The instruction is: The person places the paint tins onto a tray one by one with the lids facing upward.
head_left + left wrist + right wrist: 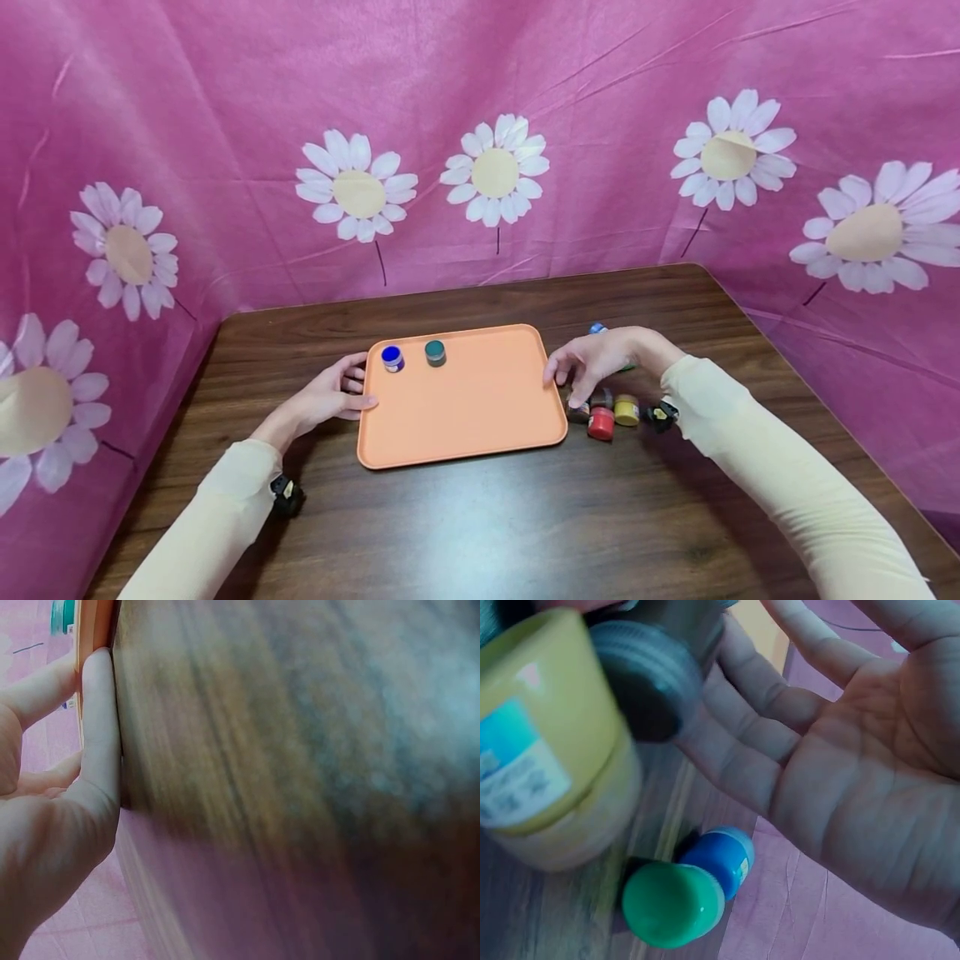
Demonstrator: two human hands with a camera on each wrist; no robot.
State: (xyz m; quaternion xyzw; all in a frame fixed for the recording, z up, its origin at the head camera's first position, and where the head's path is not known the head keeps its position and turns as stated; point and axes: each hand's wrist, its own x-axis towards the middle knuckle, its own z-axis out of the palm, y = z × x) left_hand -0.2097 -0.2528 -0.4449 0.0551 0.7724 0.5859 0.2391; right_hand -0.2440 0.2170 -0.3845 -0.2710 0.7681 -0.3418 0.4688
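An orange tray [465, 400] lies on the table, with a blue paint jar [392, 359] and a dark green paint jar [436, 354] near its far left corner. My left hand [330, 396] pinches the tray's left edge, thumb over the rim. The left wrist view shows fingers on both sides of that edge. My right hand [603, 358] is at the tray's right side, fingertips at the rim and thumb above a dark jar [577, 412]. In the right wrist view, the fingers of that hand [855, 757] extend loosely beside a dark-lidded jar [649, 682].
Right of the tray stand a red jar [601, 423], a yellow jar [626, 410] and another dark jar [602, 398]. A bright green jar [671, 904] and a blue jar [724, 859] sit together farther back. Pink flowered cloth [420, 100] hangs behind the wooden table [480, 525].
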